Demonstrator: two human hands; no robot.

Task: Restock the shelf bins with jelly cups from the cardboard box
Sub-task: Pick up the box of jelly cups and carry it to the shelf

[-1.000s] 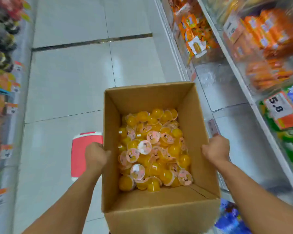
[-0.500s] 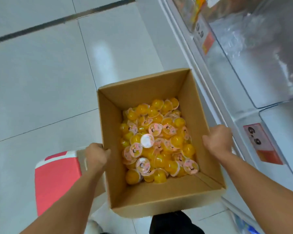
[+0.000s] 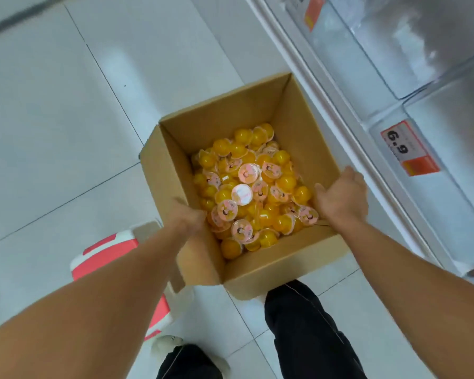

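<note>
Our left hand [image 3: 188, 214] reaches into the cardboard box [image 3: 260, 266], blurred, grasp unclear; our right hand [image 3: 342, 195] spreads open over the jelly cups [image 3: 246, 187]

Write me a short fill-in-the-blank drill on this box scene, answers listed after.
1. The jelly cups lie inside a cardboard ____.
2. Most of the cups are ____ in colour.
3. The price tag on the shelf reads ____.
4. The right hand is at the box's ____ wall.

Answers: box; yellow; 6.9; right

The box [image 3: 257, 272] is open on top; shelf bins [image 3: 433, 86] crowd its right, a stool [image 3: 112, 255] its left.
</note>
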